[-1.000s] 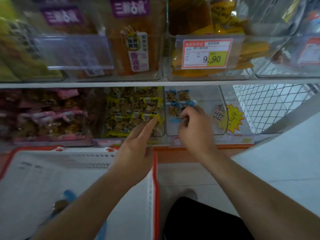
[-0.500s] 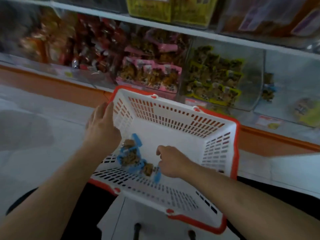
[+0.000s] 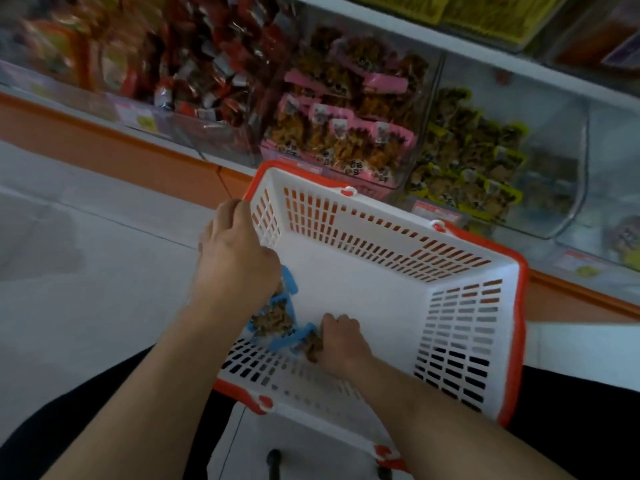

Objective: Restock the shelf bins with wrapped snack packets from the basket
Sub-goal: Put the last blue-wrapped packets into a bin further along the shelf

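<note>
The right hand [image 3: 341, 341] pinches one blue-edged wrapped snack packet [image 3: 310, 342], the remaining blue-edged packets [image 3: 273, 315] lying just left of it, under the left hand [image 3: 235, 258].

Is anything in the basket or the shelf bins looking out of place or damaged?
Nothing stands out. The few blue-wrapped packets lie in the basket corner, and the pink and yellow bins look orderly.

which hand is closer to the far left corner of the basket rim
Left. The left hand rests right at that corner of the basket; the right hand is down on the basket floor, gripping a blue packet.
</note>
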The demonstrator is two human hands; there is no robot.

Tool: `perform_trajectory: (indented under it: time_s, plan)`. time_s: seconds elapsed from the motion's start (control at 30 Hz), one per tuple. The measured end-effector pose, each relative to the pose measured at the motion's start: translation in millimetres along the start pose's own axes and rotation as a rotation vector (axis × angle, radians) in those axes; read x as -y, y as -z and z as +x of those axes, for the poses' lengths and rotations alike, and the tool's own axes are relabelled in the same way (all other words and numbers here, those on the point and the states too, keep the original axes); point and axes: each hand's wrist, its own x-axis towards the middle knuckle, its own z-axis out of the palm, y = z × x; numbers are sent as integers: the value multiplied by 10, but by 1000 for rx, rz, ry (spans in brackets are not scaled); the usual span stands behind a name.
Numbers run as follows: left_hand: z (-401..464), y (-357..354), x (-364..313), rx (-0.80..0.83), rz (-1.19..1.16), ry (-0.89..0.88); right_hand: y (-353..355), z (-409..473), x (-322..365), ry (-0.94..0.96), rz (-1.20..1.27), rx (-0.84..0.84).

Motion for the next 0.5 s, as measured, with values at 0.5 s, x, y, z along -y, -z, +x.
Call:
perform_trajectory:
  time_s: [0.5]
  plan:
    - [-6, -139, -514, 9, -226, -128, 1564, -872, -107, 38, 556, -259]
